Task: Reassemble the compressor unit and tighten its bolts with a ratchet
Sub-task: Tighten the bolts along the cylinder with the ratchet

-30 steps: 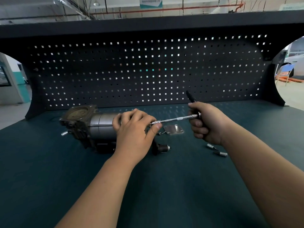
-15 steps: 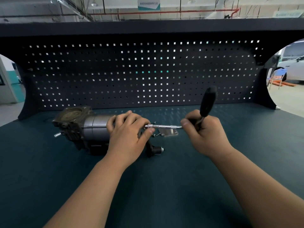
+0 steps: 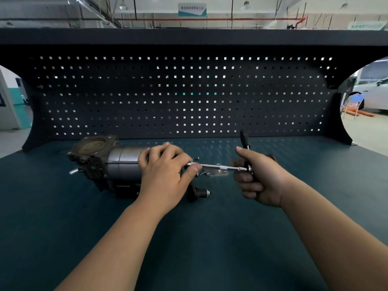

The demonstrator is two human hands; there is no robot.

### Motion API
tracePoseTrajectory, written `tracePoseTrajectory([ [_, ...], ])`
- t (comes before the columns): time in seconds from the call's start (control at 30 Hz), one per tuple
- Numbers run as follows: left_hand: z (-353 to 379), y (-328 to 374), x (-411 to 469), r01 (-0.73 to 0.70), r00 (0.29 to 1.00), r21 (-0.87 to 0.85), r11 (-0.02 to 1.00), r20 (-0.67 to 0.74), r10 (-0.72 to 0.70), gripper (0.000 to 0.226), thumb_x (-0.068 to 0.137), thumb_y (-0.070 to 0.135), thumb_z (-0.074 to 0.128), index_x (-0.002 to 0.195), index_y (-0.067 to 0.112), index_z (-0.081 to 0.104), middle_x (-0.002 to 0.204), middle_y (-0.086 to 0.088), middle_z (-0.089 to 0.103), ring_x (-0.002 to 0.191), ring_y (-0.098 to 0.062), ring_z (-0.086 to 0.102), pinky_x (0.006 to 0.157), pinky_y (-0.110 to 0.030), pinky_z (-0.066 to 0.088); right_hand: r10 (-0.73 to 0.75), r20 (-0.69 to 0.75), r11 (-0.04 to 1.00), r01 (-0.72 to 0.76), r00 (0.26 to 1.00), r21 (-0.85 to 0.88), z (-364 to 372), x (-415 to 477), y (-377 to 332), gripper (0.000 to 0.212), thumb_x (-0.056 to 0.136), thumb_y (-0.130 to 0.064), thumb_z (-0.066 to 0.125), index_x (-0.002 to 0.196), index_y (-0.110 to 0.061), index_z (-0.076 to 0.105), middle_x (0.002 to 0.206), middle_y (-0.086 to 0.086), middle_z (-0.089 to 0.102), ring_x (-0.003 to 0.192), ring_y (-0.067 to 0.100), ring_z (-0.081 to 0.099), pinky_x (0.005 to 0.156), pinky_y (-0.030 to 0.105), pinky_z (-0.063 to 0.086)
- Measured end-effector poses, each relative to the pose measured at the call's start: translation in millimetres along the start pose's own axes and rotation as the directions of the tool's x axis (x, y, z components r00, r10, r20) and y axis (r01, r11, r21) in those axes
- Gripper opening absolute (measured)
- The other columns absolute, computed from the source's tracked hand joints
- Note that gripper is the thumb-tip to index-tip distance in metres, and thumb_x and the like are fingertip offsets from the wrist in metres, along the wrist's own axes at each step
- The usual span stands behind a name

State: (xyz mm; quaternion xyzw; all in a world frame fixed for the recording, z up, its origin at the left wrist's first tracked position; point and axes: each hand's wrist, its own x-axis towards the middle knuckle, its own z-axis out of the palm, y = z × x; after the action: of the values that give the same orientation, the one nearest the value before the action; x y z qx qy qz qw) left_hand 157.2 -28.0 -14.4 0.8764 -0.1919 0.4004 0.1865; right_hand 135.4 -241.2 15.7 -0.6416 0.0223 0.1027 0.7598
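The compressor unit [image 3: 123,162] lies on its side on the dark green bench mat [image 3: 189,238], out at about eleven o'clock from the person, its square flanged end pointing to nine o'clock. The left hand [image 3: 165,175] rests over the right end of its grey barrel, fingers curled down on the metal, thumb and forefinger pinching the left tip of a slim chrome extension bar [image 3: 216,166]. That bar runs level toward three o'clock into the ratchet [image 3: 244,139], whose black handle stands up toward twelve o'clock. The right hand [image 3: 260,177] is clenched round the ratchet at its head, thumb raised beside the handle. Just under the bar a small metal plate [image 3: 218,174] lies flat on the mat. A stubby black fitting [image 3: 201,193] sits at the compressor's near right corner, below the left thumb. The pegboard [image 3: 189,91] stands behind
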Motion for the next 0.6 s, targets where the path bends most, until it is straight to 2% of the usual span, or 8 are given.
tracePoseTrajectory([
  [0.13, 0, -1, 1, -0.011, 1.0, -0.002, 1.0, -0.002, 0.011, 0.049, 0.089, 0.063, 0.028, 0.086, 0.032, 0.066, 0.1, 0.017, 0.053, 0.121, -0.019, 0.033, 0.099, -0.035, 0.011, -0.135, -0.075, 0.989, 0.131, 0.988, -0.063, 5, 0, 2, 0.042, 0.096, -0.046, 0.047, 0.07, -0.014, 0.049, 0.043, 0.0, 0.031, 0.032, 0.013, 0.018, 0.036, 0.02, 0.025],
  [0.23, 2, -1, 2, -0.015, 1.0, -0.007, 1.0, -0.016, 0.015, 0.049, 0.09, 0.063, 0.027, 0.085, 0.032, 0.065, 0.097, 0.02, 0.049, 0.12, -0.016, 0.031, 0.098, -0.035, 0.011, -0.343, -0.135, 0.918, 0.301, 0.929, -0.26, 6, -2, -1, 0.041, 0.097, -0.04, 0.047, 0.064, -0.015, 0.049, 0.044, 0.003, 0.034, 0.034, 0.016, 0.026, 0.037, 0.022, 0.029],
  [0.3, 2, -1, 2, -0.015, 1.0, -0.006, 1.0, -0.012, 0.015, 0.05, 0.09, 0.063, 0.027, 0.085, 0.032, 0.065, 0.097, 0.02, 0.05, 0.119, -0.016, 0.031, 0.097, -0.035, 0.011, -0.545, -0.143, 0.744, 0.398, 0.826, -0.537, 5, -5, 1, 0.043, 0.094, -0.038, 0.046, 0.057, -0.016, 0.048, 0.044, -0.003, 0.041, 0.037, 0.012, 0.034, 0.039, 0.022, 0.034],
  [0.37, 2, -1, 3, -0.011, 1.0, 0.001, 1.0, -0.002, 0.011, 0.05, 0.09, 0.063, 0.026, 0.086, 0.032, 0.066, 0.098, 0.018, 0.053, 0.12, -0.016, 0.031, 0.098, -0.035, 0.011, -0.726, -0.059, 0.493, 0.458, 0.685, -0.74, 2, -5, 4, 0.038, 0.093, -0.036, 0.047, 0.061, -0.015, 0.049, 0.044, -0.008, 0.041, 0.04, 0.006, 0.035, 0.041, 0.018, 0.032],
  [0.43, 2, -1, 3, -0.003, 1.0, 0.012, 1.0, 0.011, 0.003, 0.052, 0.09, 0.064, 0.024, 0.088, 0.033, 0.066, 0.1, 0.018, 0.053, 0.121, -0.017, 0.031, 0.098, -0.036, 0.011, -0.82, 0.04, 0.304, 0.494, 0.571, -0.814, -2, -5, 7, 0.036, 0.094, -0.036, 0.045, 0.067, -0.013, 0.052, 0.042, -0.006, 0.036, 0.044, 0.011, 0.038, 0.048, 0.03, 0.035],
  [0.5, 3, -1, 2, 0.004, 1.0, 0.014, 1.0, 0.007, -0.004, 0.052, 0.089, 0.064, 0.024, 0.091, 0.034, 0.066, 0.101, 0.017, 0.055, 0.123, -0.018, 0.033, 0.098, -0.035, 0.011, -0.869, 0.125, 0.157, 0.507, 0.478, -0.848, -3, -4, 7, 0.038, 0.09, -0.038, 0.043, 0.07, -0.008, 0.056, 0.043, -0.01, 0.034, 0.044, 0.012, 0.035, 0.05, 0.03, 0.033],
  [0.57, 3, -1, 1, 0.001, 1.0, 0.004, 1.0, -0.006, -0.001, 0.048, 0.089, 0.063, 0.027, 0.093, 0.034, 0.065, 0.102, 0.017, 0.057, 0.124, -0.018, 0.035, 0.097, -0.034, 0.012, -0.884, 0.182, 0.07, 0.507, 0.43, -0.859, -5, -2, 7, 0.041, 0.087, -0.039, 0.041, 0.072, -0.005, 0.058, 0.048, -0.009, 0.038, 0.048, 0.019, 0.04, 0.052, 0.028, 0.033],
  [0.6, 3, -1, 1, -0.001, 1.0, -0.002, 1.0, -0.013, 0.001, 0.045, 0.089, 0.062, 0.028, 0.095, 0.034, 0.064, 0.103, 0.017, 0.058, 0.124, -0.018, 0.034, 0.097, -0.034, 0.012, -0.885, 0.184, 0.065, 0.505, 0.427, -0.86, -6, -1, 7, 0.038, 0.089, -0.036, 0.043, 0.072, -0.006, 0.058, 0.05, -0.006, 0.042, 0.049, 0.021, 0.042, 0.053, 0.028, 0.034],
])
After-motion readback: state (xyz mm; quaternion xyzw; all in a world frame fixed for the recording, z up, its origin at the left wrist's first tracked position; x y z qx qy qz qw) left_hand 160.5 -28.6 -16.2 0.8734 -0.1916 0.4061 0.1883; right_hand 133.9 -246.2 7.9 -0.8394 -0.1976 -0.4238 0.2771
